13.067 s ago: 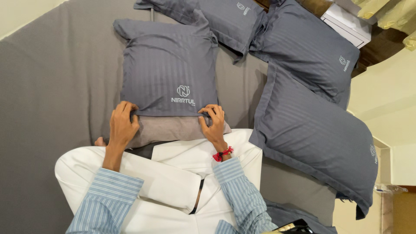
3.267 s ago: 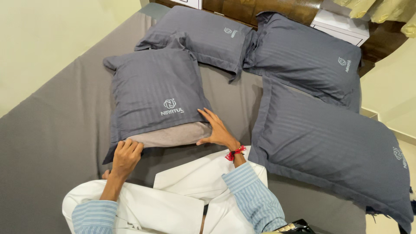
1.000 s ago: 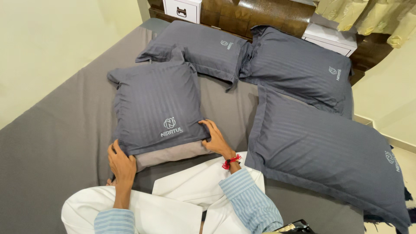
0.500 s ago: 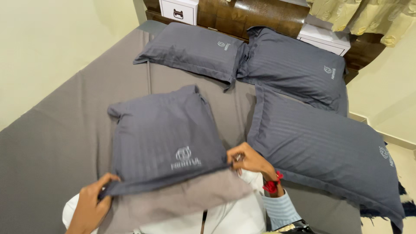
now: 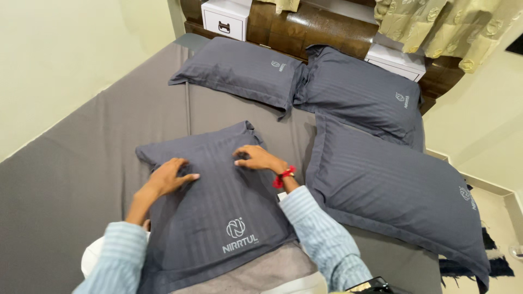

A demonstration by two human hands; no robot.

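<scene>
A grey pillow in a dark grey striped pillowcase (image 5: 218,212) lies over my lap on the bed, its lighter inner pillow (image 5: 256,272) showing at the near open end. My left hand (image 5: 169,177) rests flat on the upper left of the pillowcase, fingers together and pointing right. My right hand (image 5: 256,159), with a red thread at the wrist, presses on the upper right of the same pillowcase, fingers bent onto the fabric. Both sleeves are light blue striped.
Three more dark grey pillows lie on the grey bed sheet (image 5: 65,179): one at the far centre (image 5: 239,71), one far right (image 5: 362,98), a large one at the right (image 5: 392,190). A wooden headboard (image 5: 305,27), white bedside boxes and curtains stand beyond.
The pillow was lifted toward me and laid over my lap. My hands have gone from its near open end to its far upper part, pressing on top.
</scene>
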